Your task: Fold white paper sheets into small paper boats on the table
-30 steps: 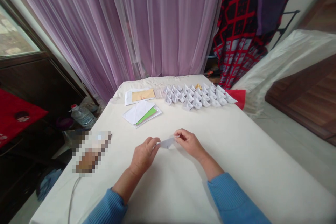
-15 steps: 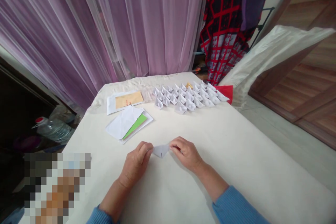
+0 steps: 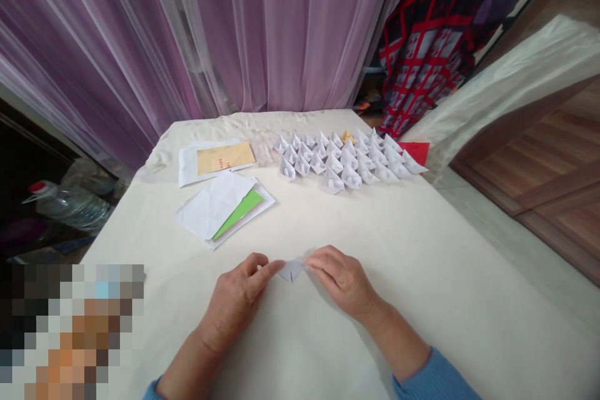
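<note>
A small piece of folded white paper [image 3: 292, 270] is held low over the near middle of the table, one pointed corner toward me and a short dark line on it. My left hand [image 3: 241, 287] pinches its left end between thumb and fingers. At the opposite end, my right hand [image 3: 344, 280] grips the paper with closed fingertips. Beyond the hands stand rows of small folded white paper boats [image 3: 334, 162], with one yellow folded piece [image 3: 347, 136] among them at the back.
White paper sheets [image 3: 215, 200] with a green booklet [image 3: 237, 215] lie at the left. Behind them a tan envelope [image 3: 225, 158] rests on more paper. Something flat and red [image 3: 417, 153] sits at the table's right edge. A water bottle [image 3: 70, 206] stands off the table's left side.
My left thumb has slid inward over the left end of the folded paper, covering more of it. The view has shifted a little; both hands still hold the paper.
</note>
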The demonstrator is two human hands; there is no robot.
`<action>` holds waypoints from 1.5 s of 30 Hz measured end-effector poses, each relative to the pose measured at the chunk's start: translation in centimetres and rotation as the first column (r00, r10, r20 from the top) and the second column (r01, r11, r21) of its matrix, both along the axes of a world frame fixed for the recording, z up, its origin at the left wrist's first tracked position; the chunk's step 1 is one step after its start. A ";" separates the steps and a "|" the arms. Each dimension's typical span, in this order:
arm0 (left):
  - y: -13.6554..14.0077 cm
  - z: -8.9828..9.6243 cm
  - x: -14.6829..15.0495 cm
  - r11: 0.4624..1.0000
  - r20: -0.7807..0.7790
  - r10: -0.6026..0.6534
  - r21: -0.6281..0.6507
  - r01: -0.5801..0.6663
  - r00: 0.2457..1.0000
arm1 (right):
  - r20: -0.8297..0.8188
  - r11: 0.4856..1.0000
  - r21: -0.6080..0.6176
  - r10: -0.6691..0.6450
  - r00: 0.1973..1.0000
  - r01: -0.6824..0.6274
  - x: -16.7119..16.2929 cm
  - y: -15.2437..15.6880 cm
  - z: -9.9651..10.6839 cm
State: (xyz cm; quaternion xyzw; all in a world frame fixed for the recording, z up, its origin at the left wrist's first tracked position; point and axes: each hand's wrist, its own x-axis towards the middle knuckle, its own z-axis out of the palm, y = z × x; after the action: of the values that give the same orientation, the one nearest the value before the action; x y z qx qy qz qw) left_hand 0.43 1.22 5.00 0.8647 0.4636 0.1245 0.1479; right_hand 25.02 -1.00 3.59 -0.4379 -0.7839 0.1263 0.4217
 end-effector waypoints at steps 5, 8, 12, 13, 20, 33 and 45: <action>-0.2 0.6 -0.1 0.998 -0.094 -0.030 0.051 0.035 0.995 | 0.023 1.000 0.013 0.003 1.000 -0.004 0.1 -0.3 0.3; -0.1 0.3 0.0 0.998 -0.065 -0.026 0.055 0.030 0.998 | -0.027 1.000 -0.015 -0.003 1.000 0.002 -0.2 -0.4 0.4; 0.1 -0.3 0.1 0.998 0.141 0.050 0.038 -0.056 0.989 | -0.076 0.988 -0.149 -0.062 0.995 0.050 -0.5 -0.6 0.4; 0.2 -0.4 0.1 0.996 0.184 0.074 0.025 -0.080 0.980 | -0.075 0.984 -0.170 -0.059 0.995 0.045 -0.6 -0.6 0.4; 0.0 -0.3 0.7 0.936 0.380 0.347 -0.196 -0.292 0.857 | -0.122 0.994 0.018 -0.107 0.987 0.110 -1.5 -0.9 0.9; -1.4 -0.3 3.3 0.800 0.609 0.506 -0.597 -0.067 0.611 | 0.005 0.982 0.150 -0.117 0.993 0.115 -3.8 -1.5 0.0; -1.2 -1.4 2.0 0.915 0.557 0.322 -0.392 -0.100 0.765 | -0.192 0.985 -0.167 0.007 0.981 -0.040 -4.5 -0.9 0.3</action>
State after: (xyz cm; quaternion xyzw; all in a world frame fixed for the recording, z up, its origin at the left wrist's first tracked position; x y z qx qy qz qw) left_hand 2.43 0.02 3.56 0.6800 0.5008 0.3314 0.4208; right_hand 20.52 -1.94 3.85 -0.4487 -0.7314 0.2390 0.4545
